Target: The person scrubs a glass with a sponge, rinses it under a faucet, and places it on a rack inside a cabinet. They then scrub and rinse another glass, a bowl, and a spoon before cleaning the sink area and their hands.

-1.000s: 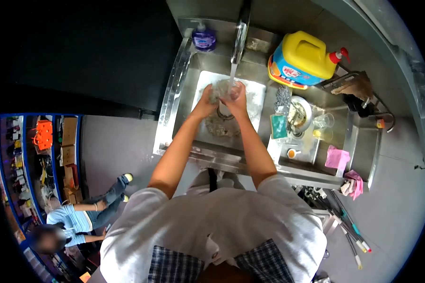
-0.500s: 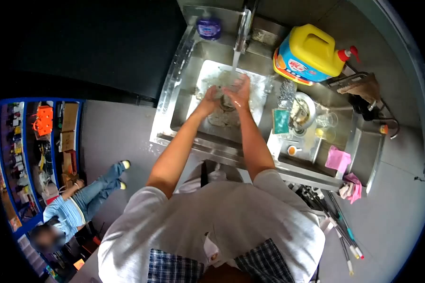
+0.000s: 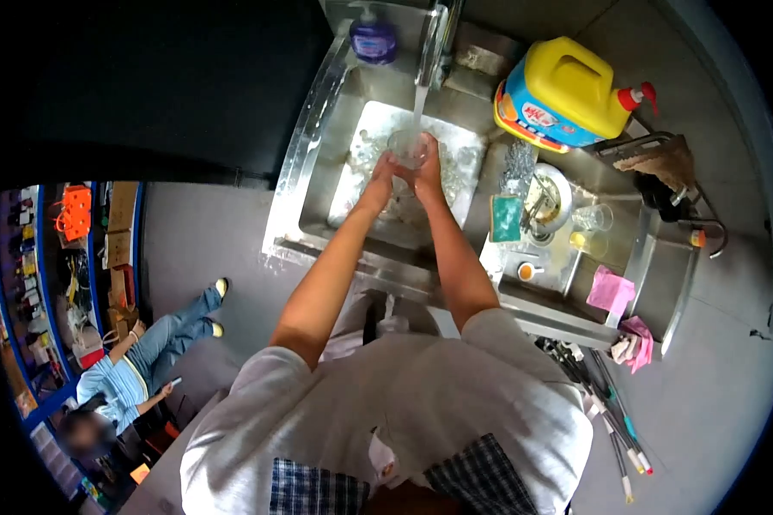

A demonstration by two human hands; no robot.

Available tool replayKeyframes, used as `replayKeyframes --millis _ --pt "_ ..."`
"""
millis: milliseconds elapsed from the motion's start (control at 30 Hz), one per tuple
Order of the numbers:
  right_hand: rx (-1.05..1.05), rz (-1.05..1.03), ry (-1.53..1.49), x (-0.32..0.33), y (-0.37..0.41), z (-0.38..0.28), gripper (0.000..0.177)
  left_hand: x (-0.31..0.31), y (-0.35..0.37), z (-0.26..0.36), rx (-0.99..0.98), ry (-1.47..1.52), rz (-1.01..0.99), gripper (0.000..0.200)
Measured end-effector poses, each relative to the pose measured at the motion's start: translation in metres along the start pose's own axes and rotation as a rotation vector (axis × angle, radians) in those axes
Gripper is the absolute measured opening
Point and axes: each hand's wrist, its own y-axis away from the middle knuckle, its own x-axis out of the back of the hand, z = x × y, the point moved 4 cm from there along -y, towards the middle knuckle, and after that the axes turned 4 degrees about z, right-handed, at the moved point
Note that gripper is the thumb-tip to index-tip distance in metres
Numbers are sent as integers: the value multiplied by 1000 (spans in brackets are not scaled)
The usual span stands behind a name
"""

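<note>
Beneath the running faucet (image 3: 431,51), both my hands hold a clear glass bowl (image 3: 408,148) above the left sink basin (image 3: 322,193). My left hand (image 3: 380,182) is closed on its left and near side. From the right, my right hand (image 3: 428,169) grips it, with fingers up along the side. Water falls onto the bowl's far side. Under my hands lies a white, stained tray or basin floor (image 3: 361,137) with wet, murky patches.
Right of the basin are a green sponge (image 3: 506,219), a plate with utensils (image 3: 558,202), drinking glasses (image 3: 594,217), a small cup (image 3: 526,271) and pink cloths (image 3: 611,290). Behind stand a yellow detergent jug (image 3: 567,90) and purple soap bottle (image 3: 373,41). Another person (image 3: 137,378) is at lower left.
My hands have come closer together around the glass bowl, which now shows plainly under the stream. The other person's forearm has come out with a small object in the hand.
</note>
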Motion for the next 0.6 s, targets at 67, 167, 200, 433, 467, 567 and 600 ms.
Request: replayKeyframes --millis 67,167,200,433,467,567,600 --pt "-211 9 -201 -9 8 -13 74 7 -1 -6 -10 -71 -72 60" --pt "-145 -20 -158 -9 -4 4 77 9 9 12 -80 -195 -101 64" --pt "10 -32 -18 -12 -3 2 77 11 2 5 -127 -186 -96 70" --pt "-311 111 -447 -11 5 15 76 2 0 42 -266 -570 0 90" --pt "-323 116 -485 -12 -3 10 75 2 -9 48 -351 -605 -36 88" --pt "-196 116 -161 8 -14 -26 59 -5 -46 19 -278 -60 -369 77" --pt "-157 98 -104 14 -17 -48 58 -4 -49 16 -125 -30 -446 73"
